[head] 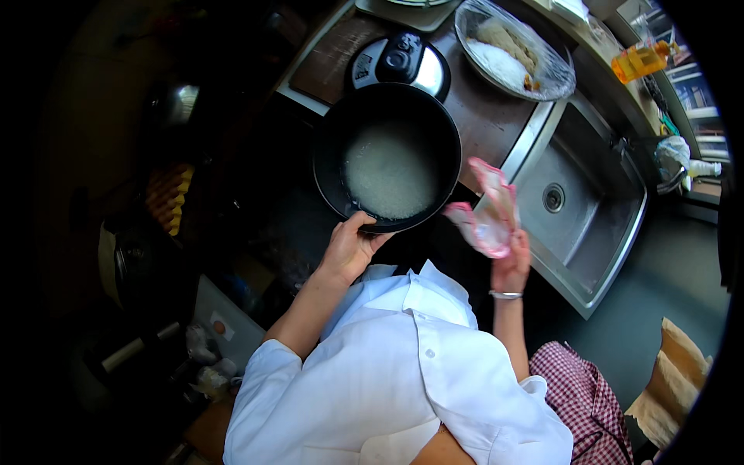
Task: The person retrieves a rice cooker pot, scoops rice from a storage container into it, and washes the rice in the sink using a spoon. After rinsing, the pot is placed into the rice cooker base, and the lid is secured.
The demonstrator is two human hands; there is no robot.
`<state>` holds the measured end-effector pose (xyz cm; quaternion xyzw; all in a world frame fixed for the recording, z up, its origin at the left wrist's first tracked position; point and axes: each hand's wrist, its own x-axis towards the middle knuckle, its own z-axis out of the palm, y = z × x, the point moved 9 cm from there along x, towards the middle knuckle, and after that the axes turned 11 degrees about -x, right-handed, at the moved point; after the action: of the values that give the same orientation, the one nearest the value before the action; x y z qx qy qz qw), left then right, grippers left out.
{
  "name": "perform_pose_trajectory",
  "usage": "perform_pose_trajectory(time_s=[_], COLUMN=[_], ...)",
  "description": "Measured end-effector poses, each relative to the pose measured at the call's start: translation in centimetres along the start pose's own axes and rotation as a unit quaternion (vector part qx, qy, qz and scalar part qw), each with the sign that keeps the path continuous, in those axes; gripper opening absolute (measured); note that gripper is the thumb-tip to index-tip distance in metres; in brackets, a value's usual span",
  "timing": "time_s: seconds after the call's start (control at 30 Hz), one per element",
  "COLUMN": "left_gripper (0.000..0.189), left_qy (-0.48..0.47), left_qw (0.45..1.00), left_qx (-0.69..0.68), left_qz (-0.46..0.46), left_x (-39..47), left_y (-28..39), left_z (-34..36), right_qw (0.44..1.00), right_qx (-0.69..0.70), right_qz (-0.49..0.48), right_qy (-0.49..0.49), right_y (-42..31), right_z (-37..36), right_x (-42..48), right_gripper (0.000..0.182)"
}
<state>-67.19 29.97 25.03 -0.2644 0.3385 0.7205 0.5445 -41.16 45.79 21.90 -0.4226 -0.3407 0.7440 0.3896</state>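
Observation:
My left hand (pixel 354 247) grips the near rim of a dark round inner pot (pixel 444 139), thumb over the edge and fingers beneath. Inside it, white rice grains (pixel 392 180) lie in cloudy water. A white cloth with pink edges (pixel 491 218) hangs from my right hand (pixel 512 264), just right of the pot; hand and cloth are slightly blurred. Directly behind the pot stands a black and silver rice cooker (pixel 427 75), partly hidden by the pot's far rim. Whether anything supports the pot from below cannot be seen.
To the right is a stainless steel sink (pixel 581 232). A plastic-covered bowl (pixel 514 93) with white and brown contents stands on the brown counter (pixel 485 125). An orange bottle (pixel 639 61) is on the sill. Checked fabric (pixel 575 395) and brown paper (pixel 668 383) lie at lower right.

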Motion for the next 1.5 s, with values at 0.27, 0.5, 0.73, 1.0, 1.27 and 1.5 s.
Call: perform_pose_trajectory(time_s=[0.27,0.5,0.73,1.0,1.27,1.5], left_gripper=[0.017,0.013,0.015,0.015,0.015,0.016], left_qy=[-0.024,0.011,-0.007,-0.017,-0.055,-0.046], left_qw=[0.998,0.991,0.991,0.992,0.977,0.961], left_qx=[0.052,0.131,0.133,0.125,0.207,0.269], left_qz=[-0.023,0.017,0.008,-0.003,0.013,0.039], left_x=[-4.4,-9.7,-10.1,-8.3,-5.0,-1.5], left_y=[5.8,14.9,19.6,23.3,30.0,38.0], left_z=[-0.1,-1.9,-3.3,-2.4,3.2,9.4], right_qw=[0.922,0.886,0.762,0.897,0.713,0.787], right_qx=[-0.282,-0.217,0.021,-0.262,-0.676,-0.488], right_qz=[-0.242,-0.062,0.226,0.227,-0.167,-0.193], right_qy=[-0.110,-0.405,-0.607,-0.274,-0.079,-0.325], right_y=[4.7,4.4,20.0,12.7,-3.2,-9.3], right_z=[19.3,36.7,42.0,22.8,17.9,54.2], right_x=[2.8,11.0,-1.3,4.7,18.9,17.9], right_gripper=[0.053,0.049,0.050,0.053,0.038,0.046])
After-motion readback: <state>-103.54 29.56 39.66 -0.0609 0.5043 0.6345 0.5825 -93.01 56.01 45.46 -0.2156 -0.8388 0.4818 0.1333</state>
